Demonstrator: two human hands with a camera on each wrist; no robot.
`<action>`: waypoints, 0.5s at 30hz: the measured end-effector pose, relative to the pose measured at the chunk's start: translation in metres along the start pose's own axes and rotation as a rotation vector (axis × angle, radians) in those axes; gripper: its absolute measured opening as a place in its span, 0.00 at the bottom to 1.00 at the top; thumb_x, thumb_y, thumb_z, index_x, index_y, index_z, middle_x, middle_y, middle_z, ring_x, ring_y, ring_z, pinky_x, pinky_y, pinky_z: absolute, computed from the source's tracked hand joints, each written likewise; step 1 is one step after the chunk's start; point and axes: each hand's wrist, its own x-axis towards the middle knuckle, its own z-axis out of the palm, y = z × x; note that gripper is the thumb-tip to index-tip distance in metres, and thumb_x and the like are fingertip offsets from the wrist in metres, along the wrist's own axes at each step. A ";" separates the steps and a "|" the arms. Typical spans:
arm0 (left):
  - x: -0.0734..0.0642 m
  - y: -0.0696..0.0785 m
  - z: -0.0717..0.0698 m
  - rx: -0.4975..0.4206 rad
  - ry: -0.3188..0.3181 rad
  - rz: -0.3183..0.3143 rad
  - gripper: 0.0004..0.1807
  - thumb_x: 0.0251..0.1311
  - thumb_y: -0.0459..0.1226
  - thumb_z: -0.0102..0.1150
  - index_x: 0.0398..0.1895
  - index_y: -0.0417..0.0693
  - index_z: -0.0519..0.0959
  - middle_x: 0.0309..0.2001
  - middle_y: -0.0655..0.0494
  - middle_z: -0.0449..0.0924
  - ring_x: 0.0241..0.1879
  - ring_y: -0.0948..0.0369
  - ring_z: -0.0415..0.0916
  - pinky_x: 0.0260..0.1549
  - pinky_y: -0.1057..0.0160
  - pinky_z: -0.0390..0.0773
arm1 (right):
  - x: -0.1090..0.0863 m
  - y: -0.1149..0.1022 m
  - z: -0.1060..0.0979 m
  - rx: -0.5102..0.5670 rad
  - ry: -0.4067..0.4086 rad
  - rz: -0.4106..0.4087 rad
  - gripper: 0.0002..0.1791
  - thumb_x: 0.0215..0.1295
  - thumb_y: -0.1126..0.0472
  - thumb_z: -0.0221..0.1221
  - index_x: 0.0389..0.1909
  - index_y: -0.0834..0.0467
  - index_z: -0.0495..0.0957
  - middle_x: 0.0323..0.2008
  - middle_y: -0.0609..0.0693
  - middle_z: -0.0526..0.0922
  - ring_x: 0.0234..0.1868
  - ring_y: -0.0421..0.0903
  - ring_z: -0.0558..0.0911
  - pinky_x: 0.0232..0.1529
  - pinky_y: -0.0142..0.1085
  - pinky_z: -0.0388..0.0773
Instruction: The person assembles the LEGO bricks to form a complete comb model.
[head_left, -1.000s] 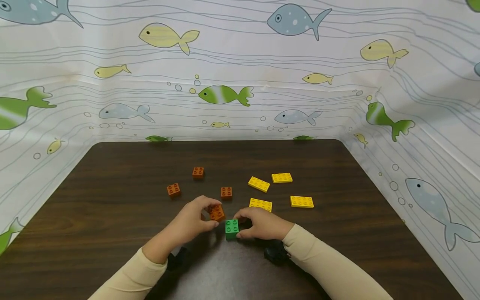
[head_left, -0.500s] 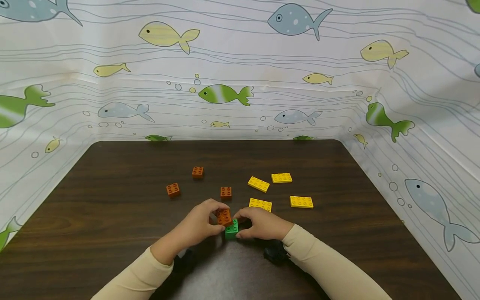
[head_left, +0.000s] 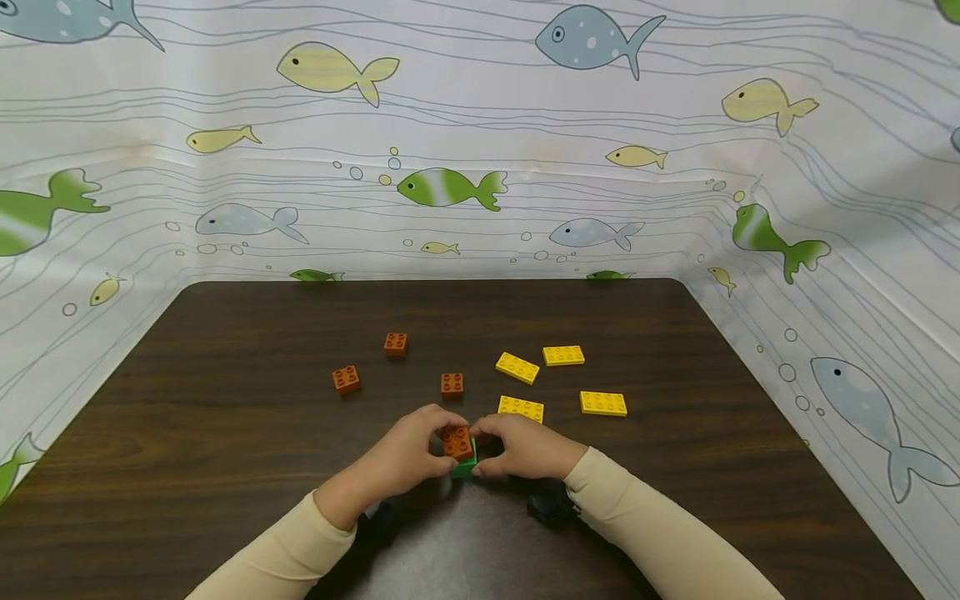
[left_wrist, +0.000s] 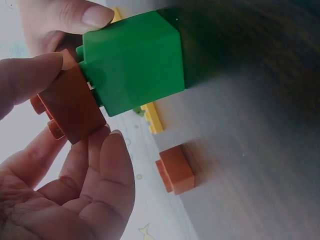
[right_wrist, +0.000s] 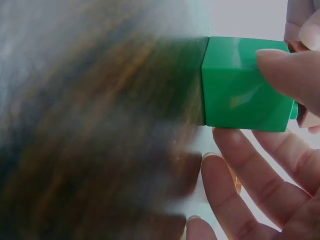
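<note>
My left hand [head_left: 405,450] pinches an orange toy brick [left_wrist: 75,102] between thumb and fingertips. The orange brick is tilted at the studded top of a taller green toy brick [left_wrist: 137,62], its lower face close against the studs. In the head view it covers most of the green brick's top. The green brick stands on the table, and my right hand [head_left: 528,448] grips it by its sides, thumb on one face and fingertips on the opposite one, as the right wrist view shows.
Three more orange bricks [head_left: 452,385] lie beyond my hands, toward the left. Several flat yellow bricks [head_left: 603,404] lie to the right, one [head_left: 521,408] just behind my right hand. The dark wooden table [head_left: 225,400] ends at a fish-patterned sheet [head_left: 480,108].
My left hand has carried the orange brick rightward from beside the green brick to over its top. My right hand has kept its hold on the green brick.
</note>
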 end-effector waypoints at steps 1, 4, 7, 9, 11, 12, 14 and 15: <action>0.000 0.000 0.000 0.003 -0.001 -0.003 0.22 0.53 0.27 0.67 0.54 0.40 0.77 0.46 0.51 0.74 0.42 0.57 0.75 0.37 0.61 0.78 | 0.000 0.000 0.000 0.003 0.000 0.002 0.21 0.59 0.55 0.67 0.53 0.56 0.78 0.46 0.43 0.80 0.44 0.36 0.77 0.51 0.34 0.74; 0.001 0.001 0.001 0.005 -0.006 -0.016 0.23 0.53 0.28 0.67 0.54 0.41 0.77 0.47 0.52 0.75 0.43 0.56 0.75 0.38 0.59 0.78 | 0.000 -0.001 -0.001 0.012 -0.001 0.010 0.21 0.59 0.55 0.67 0.53 0.56 0.78 0.47 0.43 0.80 0.45 0.36 0.77 0.52 0.35 0.74; 0.002 0.001 0.002 -0.001 -0.010 -0.020 0.23 0.53 0.28 0.67 0.54 0.42 0.78 0.47 0.52 0.75 0.44 0.56 0.75 0.39 0.58 0.78 | 0.000 -0.001 -0.001 0.014 -0.003 0.014 0.22 0.59 0.55 0.67 0.53 0.56 0.77 0.48 0.44 0.80 0.47 0.37 0.77 0.54 0.35 0.74; 0.002 0.001 0.002 -0.013 -0.012 -0.023 0.23 0.53 0.28 0.67 0.54 0.42 0.78 0.47 0.53 0.75 0.44 0.55 0.75 0.38 0.59 0.78 | 0.000 -0.001 -0.001 0.013 -0.003 0.010 0.22 0.59 0.55 0.67 0.54 0.56 0.77 0.49 0.44 0.80 0.48 0.38 0.77 0.54 0.35 0.74; 0.002 0.001 0.002 -0.024 -0.012 -0.021 0.23 0.53 0.28 0.67 0.54 0.42 0.78 0.46 0.53 0.74 0.44 0.56 0.74 0.37 0.59 0.78 | 0.000 -0.001 -0.001 0.014 -0.003 0.006 0.23 0.59 0.55 0.67 0.54 0.56 0.77 0.50 0.45 0.80 0.49 0.38 0.78 0.54 0.36 0.74; 0.002 0.000 0.002 -0.029 -0.011 -0.023 0.22 0.52 0.28 0.67 0.53 0.42 0.78 0.46 0.53 0.74 0.44 0.56 0.74 0.37 0.60 0.77 | 0.000 -0.001 -0.001 0.013 -0.002 0.005 0.23 0.59 0.55 0.67 0.55 0.56 0.77 0.50 0.45 0.80 0.49 0.38 0.78 0.54 0.36 0.74; 0.002 0.000 0.002 -0.036 -0.005 -0.029 0.22 0.52 0.28 0.67 0.52 0.43 0.78 0.45 0.54 0.74 0.43 0.56 0.73 0.36 0.60 0.77 | 0.000 -0.001 -0.001 0.012 -0.002 -0.001 0.23 0.59 0.55 0.67 0.55 0.56 0.77 0.51 0.45 0.80 0.50 0.39 0.78 0.54 0.36 0.74; 0.002 0.000 0.003 -0.036 -0.002 -0.028 0.21 0.52 0.28 0.67 0.51 0.43 0.77 0.45 0.54 0.74 0.43 0.57 0.73 0.35 0.61 0.76 | 0.000 -0.001 -0.001 0.011 -0.001 -0.001 0.23 0.59 0.55 0.67 0.55 0.56 0.77 0.51 0.45 0.80 0.50 0.39 0.78 0.54 0.36 0.74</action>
